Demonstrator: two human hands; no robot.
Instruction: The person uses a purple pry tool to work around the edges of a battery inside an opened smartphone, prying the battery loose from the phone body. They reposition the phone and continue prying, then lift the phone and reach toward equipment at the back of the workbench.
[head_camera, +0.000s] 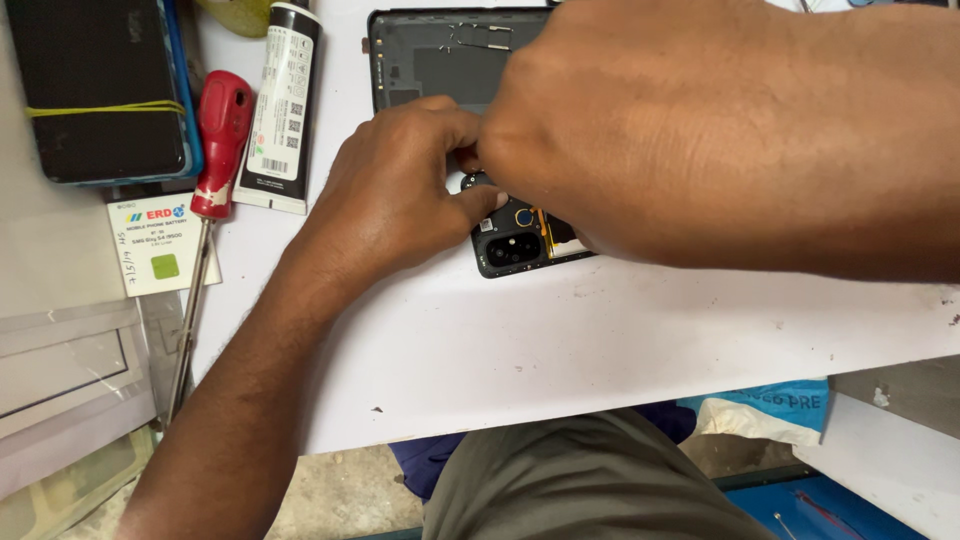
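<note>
An opened black phone (515, 243) lies on the white table (560, 340), its camera corner and a bit of orange inside showing. My left hand (400, 185) rests on the phone's left end, thumb and fingers pressed on its edge. My right hand (680, 130) lies across the phone and hides most of it; its fingertips meet my left fingers near the phone's top. Whether the right fingers pinch anything is hidden. The detached dark back cover (440, 55) lies just beyond, inside face up.
At the left lie a red-handled screwdriver (215, 160), a black-and-white glue tube (283, 105), a black box with a yellow band (100, 90) and a small white card (160, 245). Clear plastic sheets (70, 370) sit at lower left. My knee is below the table edge.
</note>
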